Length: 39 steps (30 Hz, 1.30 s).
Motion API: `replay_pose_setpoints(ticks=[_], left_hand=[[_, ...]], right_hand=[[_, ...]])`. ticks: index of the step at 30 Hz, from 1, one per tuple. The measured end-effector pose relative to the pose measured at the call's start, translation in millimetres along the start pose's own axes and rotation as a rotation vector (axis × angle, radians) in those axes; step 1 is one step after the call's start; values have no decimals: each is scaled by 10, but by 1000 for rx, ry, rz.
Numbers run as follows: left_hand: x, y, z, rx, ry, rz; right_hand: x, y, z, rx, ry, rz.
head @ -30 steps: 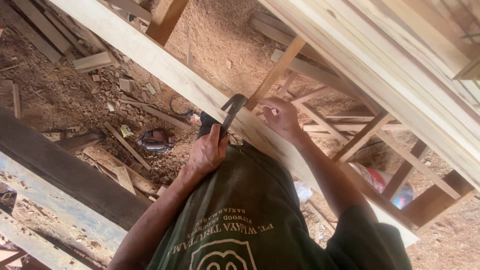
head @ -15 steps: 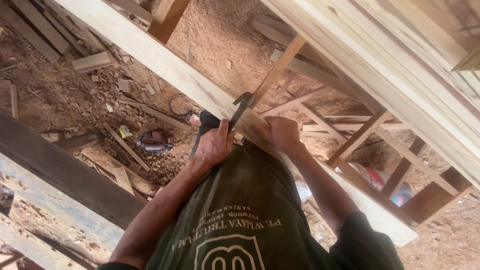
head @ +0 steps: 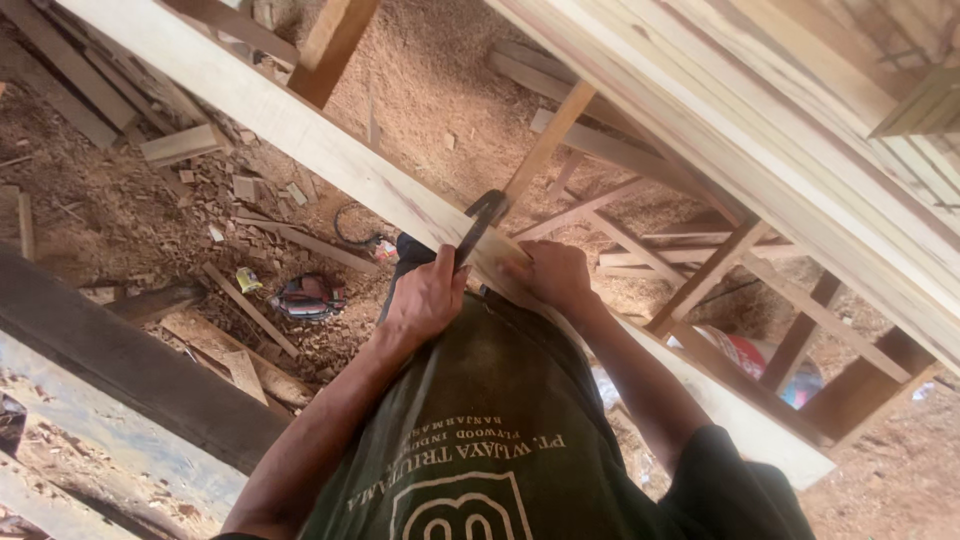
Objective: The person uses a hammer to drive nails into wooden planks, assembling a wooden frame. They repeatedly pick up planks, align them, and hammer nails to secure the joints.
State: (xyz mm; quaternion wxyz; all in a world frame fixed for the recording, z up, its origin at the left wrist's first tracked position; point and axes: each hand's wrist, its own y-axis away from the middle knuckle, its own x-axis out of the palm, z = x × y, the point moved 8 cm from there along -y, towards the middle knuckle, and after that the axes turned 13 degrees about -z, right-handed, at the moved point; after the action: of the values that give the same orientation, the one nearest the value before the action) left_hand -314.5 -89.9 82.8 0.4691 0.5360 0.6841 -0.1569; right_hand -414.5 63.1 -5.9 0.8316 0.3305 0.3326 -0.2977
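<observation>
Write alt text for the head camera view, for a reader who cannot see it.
Seen from above, a person's left hand grips a dark curved metal tool against a long pale plank, while the right hand presses on the plank beside it. Below lie sawdust, wood offcuts and a small power tool.

Dark olive-green T-shirt (head: 500, 420) with pale printed lettering and an emblem on its chest, short sleeves, both forearms bare.

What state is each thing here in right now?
Left hand: gripping a dark curved metal tool.
Dark curved metal tool: hooked over the pale plank.
Right hand: pressed on the plank.
Pale plank: lying slantwise across the frame.
Power tool: lying in sawdust.
</observation>
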Motion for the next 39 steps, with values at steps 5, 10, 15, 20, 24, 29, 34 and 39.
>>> replay_pose_setpoints(ticks=[5, 10, 15, 20, 24, 29, 34, 39], left_hand=[[-41, 178, -76, 74, 153, -84], [-36, -24, 2, 22, -34, -54], [-156, 153, -132, 44, 178, -85], [-57, -14, 6, 34, -56, -27], [-41, 88, 127, 51, 83, -54], [197, -68, 345, 34, -181, 100], [65, -166, 814, -89, -233, 241], [-606, -686, 1148, 380, -351, 48]], right_hand=[[1, 11, -37, 39, 7, -11], [41, 11, -31, -15, 33, 8], [12, 16, -82, 12, -30, -42], [75, 18, -86, 47, -99, 20], [100, 11, -101, 19, 5, 27], [203, 34, -234, 86, 34, 119], [-71, 95, -132, -66, -183, -255], [-481, 590, -216, 57, -186, -844]])
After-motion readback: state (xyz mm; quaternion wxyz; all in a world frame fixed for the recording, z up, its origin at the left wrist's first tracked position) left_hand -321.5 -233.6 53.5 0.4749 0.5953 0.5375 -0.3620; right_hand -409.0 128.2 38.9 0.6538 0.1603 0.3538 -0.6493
